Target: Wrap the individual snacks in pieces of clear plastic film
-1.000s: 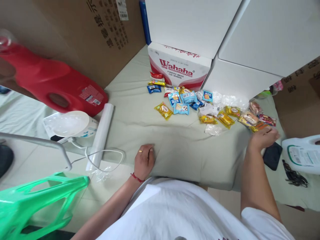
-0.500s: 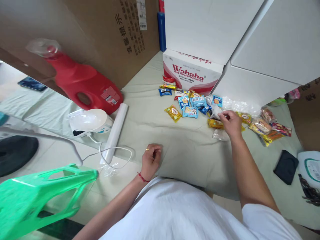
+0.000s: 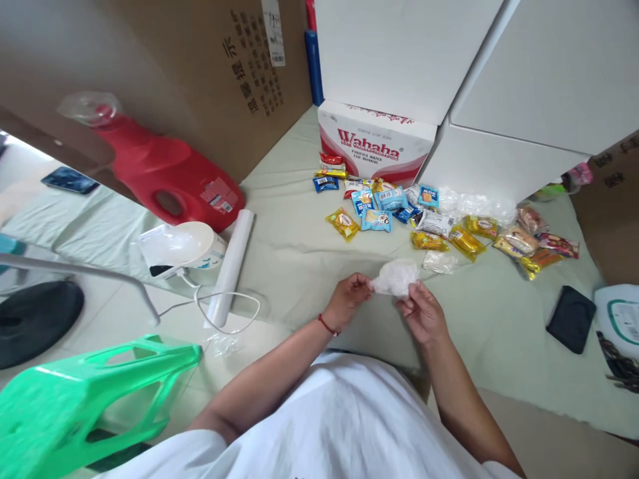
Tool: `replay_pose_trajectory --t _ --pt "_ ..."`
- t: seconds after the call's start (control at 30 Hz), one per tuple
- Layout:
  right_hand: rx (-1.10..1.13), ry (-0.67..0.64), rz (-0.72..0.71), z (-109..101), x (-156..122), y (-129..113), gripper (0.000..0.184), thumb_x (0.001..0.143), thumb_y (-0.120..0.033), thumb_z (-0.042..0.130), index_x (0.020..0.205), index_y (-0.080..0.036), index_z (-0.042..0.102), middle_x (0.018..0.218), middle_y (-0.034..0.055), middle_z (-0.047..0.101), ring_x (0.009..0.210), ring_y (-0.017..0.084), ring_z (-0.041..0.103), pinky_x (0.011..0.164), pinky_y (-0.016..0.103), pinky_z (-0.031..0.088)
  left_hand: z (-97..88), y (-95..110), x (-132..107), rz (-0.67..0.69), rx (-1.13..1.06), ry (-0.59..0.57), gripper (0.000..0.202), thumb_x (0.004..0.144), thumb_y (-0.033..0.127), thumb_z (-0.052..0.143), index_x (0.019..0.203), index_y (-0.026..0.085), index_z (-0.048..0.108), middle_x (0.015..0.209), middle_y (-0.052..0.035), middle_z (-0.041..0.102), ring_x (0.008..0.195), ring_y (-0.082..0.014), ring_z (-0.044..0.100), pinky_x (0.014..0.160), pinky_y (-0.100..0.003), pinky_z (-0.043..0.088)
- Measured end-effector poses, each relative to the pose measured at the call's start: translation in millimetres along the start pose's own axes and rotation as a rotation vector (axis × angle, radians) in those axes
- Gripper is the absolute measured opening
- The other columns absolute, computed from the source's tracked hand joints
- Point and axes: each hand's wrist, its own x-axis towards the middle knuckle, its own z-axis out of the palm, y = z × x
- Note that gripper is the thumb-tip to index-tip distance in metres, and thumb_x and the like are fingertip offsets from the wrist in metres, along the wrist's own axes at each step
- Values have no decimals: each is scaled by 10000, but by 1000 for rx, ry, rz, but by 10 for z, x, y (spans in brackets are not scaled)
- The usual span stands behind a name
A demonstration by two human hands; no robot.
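Note:
Between my hands, a whitish, see-through plastic bag [image 3: 398,277] is stretched above the pale green sheet [image 3: 299,273]. My left hand [image 3: 348,299] pinches its narrow left end. On the bag's right edge, the fingers of my right hand [image 3: 423,311] are closed. Just beyond lies a loose group of wrapped snacks: a yellow packet [image 3: 466,243], a silver-white packet [image 3: 436,222], light blue packets [image 3: 377,220] and another yellow one [image 3: 343,223]. A second clear bag [image 3: 440,261] rests flat on the sheet near my right hand.
Behind the snacks stands a Wahaba-lettered carton [image 3: 374,143] against white boxes [image 3: 399,60]. At left are a red jug [image 3: 174,173], a paper cup [image 3: 200,246], a white roll [image 3: 231,266] with a cable, and a green stool [image 3: 84,379]. A black wallet-like item [image 3: 572,319] lies right.
My right hand has drawn back from the snacks toward me with the clear bag. My left hand has moved right and up and now grips the bag's other end.

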Motion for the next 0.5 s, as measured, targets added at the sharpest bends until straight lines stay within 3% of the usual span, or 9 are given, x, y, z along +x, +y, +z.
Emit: replay_pose_trajectory --t 0.13,0.3,0.37,0.43,0.5 --pt "-68 2 -56 -171 51 -192 391 637 -330 966 799 -218 628 705 -64 514 610 71 434 535 186 404 -111 120 -30 -56 -97 -30 397 675 435 926 837 165 683 842 9 661 788 -121 591 798 -291 531" --pt "-232 -43 -63 -184 73 -216 409 682 -462 914 759 -214 598 695 -43 500 626 97 449 506 196 371 -153 226 -81 -156 -441 -62 284 729 224 871 794 179 598 796 18 668 816 -157 681 972 -481 578" --pt "-299 -60 -99 -162 61 -178 410 692 -501 889 875 -236 636 827 -19 589 644 104 478 487 199 358 -163 232 -85 -176 -508 -36 248 745 189 831 809 181 592 850 -6 711 884 -193 723 998 -497 572" --pt "-459 -88 -153 -148 53 -101 541 647 -476 909 1082 -273 659 1054 14 660 670 105 514 504 216 397 -172 222 -82 -184 -515 -25 214 762 178 800 839 179 600 921 -32 745 959 -224 744 1014 -494 567" --pt "-673 -93 -208 -159 74 -7 604 637 -440 903 1166 -271 667 1084 24 679 669 108 516 549 238 438 -185 207 -75 -188 -507 -26 193 774 178 781 858 178 607 943 -39 761 979 -234 754 1022 -493 564"
